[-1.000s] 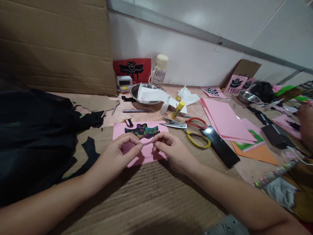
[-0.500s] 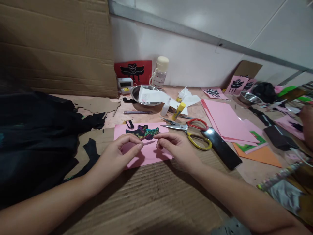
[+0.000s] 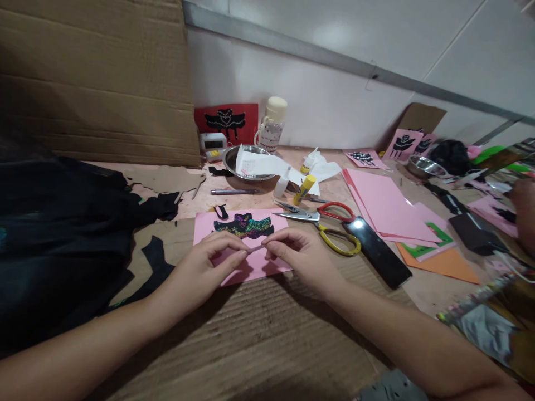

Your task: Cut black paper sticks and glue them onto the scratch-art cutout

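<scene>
Landmark for all positions: the pink sheet [image 3: 259,267], which lies flat on corrugated cardboard [image 3: 267,340] over the table [image 3: 194,195].

Item in hand: a thin strip [image 3: 257,248], held above the near half of the pink sheet and spanning the short gap between the two hands. The left hand [image 3: 209,260] is at the near left of the sheet; its grip pinches the strip's left end between thumb and index finger. The right hand [image 3: 307,259] is at the near right of the sheet; its grip closes with thumb and index fingertips on the strip's right end. The firmness of either hold cannot be determined. The strip's middle is uncovered.

On the far half of the pink sheet: one glittery black cutout [image 3: 242,224], lying just beyond the strip, and a small black piece [image 3: 221,211] at the far left.

At the far right corner of the sheet: scissors [image 3: 311,215], blades toward the sheet. To the right of the sheet, next to the scissors' handles: a dark phone [image 3: 378,253].

Beyond the sheet: a pen [image 3: 234,192], a yellow glue stick [image 3: 304,189], upright, a white bottle [image 3: 281,184], and a steel bowl [image 3: 251,179] with paper across it.
</scene>
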`<state>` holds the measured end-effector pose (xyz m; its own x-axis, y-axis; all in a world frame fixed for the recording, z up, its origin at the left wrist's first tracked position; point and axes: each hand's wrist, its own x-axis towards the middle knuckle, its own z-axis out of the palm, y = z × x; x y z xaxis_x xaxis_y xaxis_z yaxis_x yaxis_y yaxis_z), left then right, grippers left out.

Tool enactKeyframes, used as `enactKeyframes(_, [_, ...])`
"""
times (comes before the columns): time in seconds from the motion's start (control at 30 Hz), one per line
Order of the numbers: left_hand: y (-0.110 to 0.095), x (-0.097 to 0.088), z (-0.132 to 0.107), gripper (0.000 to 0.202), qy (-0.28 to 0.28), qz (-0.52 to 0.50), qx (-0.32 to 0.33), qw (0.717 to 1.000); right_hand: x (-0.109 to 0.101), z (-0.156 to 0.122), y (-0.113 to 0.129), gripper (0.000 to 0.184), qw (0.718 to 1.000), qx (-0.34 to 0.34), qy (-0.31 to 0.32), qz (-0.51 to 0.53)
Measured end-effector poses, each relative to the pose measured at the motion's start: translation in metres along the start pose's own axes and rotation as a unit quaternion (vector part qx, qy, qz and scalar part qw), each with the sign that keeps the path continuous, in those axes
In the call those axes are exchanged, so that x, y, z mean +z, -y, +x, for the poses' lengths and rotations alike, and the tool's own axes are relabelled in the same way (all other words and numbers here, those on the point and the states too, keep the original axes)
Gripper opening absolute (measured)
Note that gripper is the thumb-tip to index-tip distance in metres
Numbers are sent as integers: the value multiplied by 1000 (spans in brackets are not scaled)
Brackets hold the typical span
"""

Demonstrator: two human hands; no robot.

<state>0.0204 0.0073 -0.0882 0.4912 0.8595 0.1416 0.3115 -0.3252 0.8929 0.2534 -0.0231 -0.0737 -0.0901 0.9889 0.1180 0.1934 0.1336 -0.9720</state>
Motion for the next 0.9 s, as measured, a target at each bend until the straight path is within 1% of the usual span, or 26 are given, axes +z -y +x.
enactKeyframes(0.1, [3, -6, 4, 42, 24, 62, 26, 997, -6, 0, -3, 17, 993, -85, -20, -82])
enactKeyframes(0.17, [10, -15, 9, 52, 19, 129, 40, 991, -13, 0, -6, 14, 975, -166, -40, -143])
enactKeyframes(0.2, [15, -20, 13, 59, 14, 168, 44, 985, -17, 0, -8, 12, 960, -213, -44, -174])
enactKeyframes(0.27, [29, -29, 21, 79, 7, 243, 43, 969, -23, 0, -12, 12, 920, -311, -28, -236])
enactKeyframes(0.33, [43, -35, 27, 100, 14, 303, 29, 952, -27, 1, -13, 14, 871, -395, 14, -293])
enactKeyframes(0.4, [55, -36, 26, 113, 33, 347, 12, 937, -28, 1, -13, 17, 823, -453, 57, -338])
enactKeyframes(0.43, [58, -34, 24, 116, 43, 364, 6, 930, -27, 1, -12, 19, 803, -473, 74, -355])
enactKeyframes(0.47, [61, -31, 20, 117, 52, 379, 3, 924, -26, 0, -10, 20, 786, -488, 89, -370])
enactKeyframes(0.53, [61, -24, 8, 118, 64, 403, 2, 913, -24, -2, -7, 24, 760, -508, 110, -390])
enactKeyframes(0.6, [57, -17, -3, 119, 72, 421, 5, 904, -22, -5, -5, 26, 741, -520, 123, -406])
enactKeyframes(0.67, [52, -15, -11, 121, 81, 433, 12, 898, -21, -8, -4, 27, 730, -524, 135, -417])
enactKeyframes(0.77, [47, -23, -11, 121, 91, 446, 23, 890, -24, -8, -4, 26, 732, -518, 141, -419])
enactKeyframes(0.83, [47, -29, -10, 121, 87, 457, 22, 885, -26, -6, -5, 24, 738, -513, 132, -417])
enactKeyframes(0.9, [48, -32, -12, 122, 82, 464, 19, 882, -28, -4, -4, 24, 743, -509, 124, -417])
